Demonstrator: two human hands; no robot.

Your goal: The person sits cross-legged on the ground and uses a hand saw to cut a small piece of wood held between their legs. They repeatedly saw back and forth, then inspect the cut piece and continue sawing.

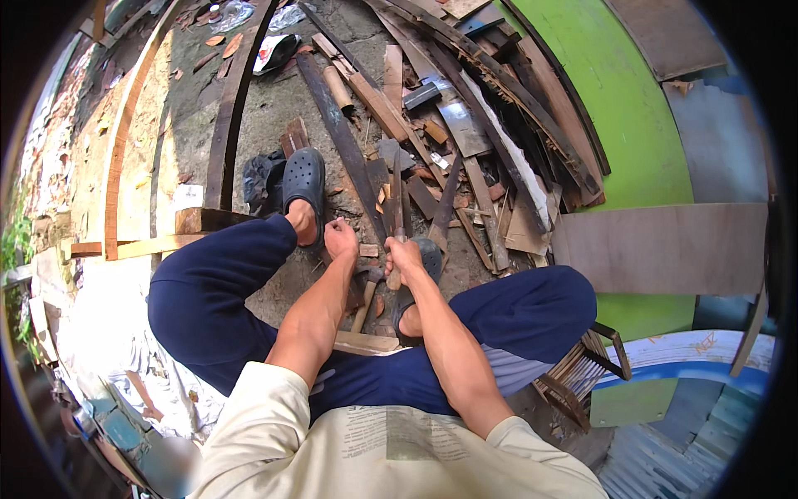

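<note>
My right hand (403, 258) is closed around a pale wooden handle (394, 278). A narrow dark length, perhaps a blade, runs away from me beyond the fist; its kind is unclear. My left hand (340, 239) is closed low beside my left clog (304, 187), fingertips together. Whatever it may pinch is too small to make out. Between my legs lies a hammer (363, 306), its head just below the right hand. A small wood block (369, 249) rests on the ground between the hands. My right clog (429, 259) is partly hidden by the right hand and arm.
Scrap planks (374, 104) and splintered boards (532, 108) pile up ahead and to the right. A green panel (640, 141) stands at right, near a slatted wooden piece (582, 378). Curved timbers (235, 108) rise at left. A black plastic bag (263, 179) lies beside my left foot.
</note>
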